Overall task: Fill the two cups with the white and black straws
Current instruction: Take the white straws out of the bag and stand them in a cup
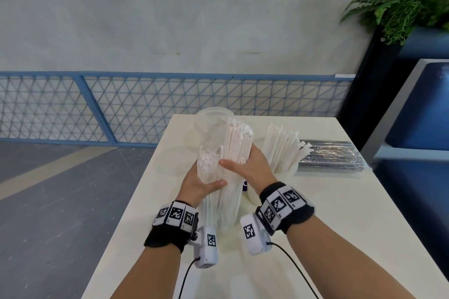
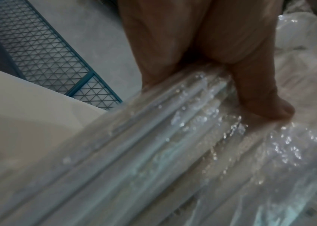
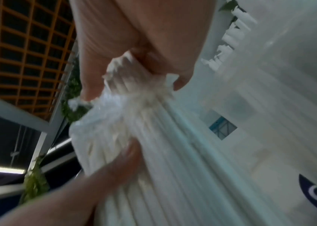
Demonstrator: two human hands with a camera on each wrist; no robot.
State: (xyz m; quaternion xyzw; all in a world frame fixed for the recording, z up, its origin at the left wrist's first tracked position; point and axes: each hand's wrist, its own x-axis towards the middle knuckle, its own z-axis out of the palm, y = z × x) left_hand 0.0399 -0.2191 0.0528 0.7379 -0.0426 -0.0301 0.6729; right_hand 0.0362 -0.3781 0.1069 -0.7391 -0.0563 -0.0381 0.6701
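I hold a bundle of white paper-wrapped straws (image 1: 237, 143) upright above the table, partly inside a clear plastic bag (image 1: 209, 128). My left hand (image 1: 206, 181) grips the bag's crinkled plastic low on the bundle; its thumb (image 2: 266, 99) presses on the bag (image 2: 173, 145). My right hand (image 1: 240, 160) wraps round the straws (image 3: 153, 152) higher up, with the right hand (image 3: 134, 53) closed on their torn paper ends. A white cup (image 1: 288, 168) to the right holds several white straws (image 1: 284, 143). A second white cup with a blue logo (image 1: 245, 185) peeks out behind my right wrist. Black straws (image 1: 330, 155) lie in a pack at the far right.
The white table (image 1: 315, 226) has its left edge close beside my left arm. A blue mesh fence (image 1: 145, 102) runs behind it. A dark planter with a fern (image 1: 401, 2) and a blue seat (image 1: 425, 109) stand to the right.
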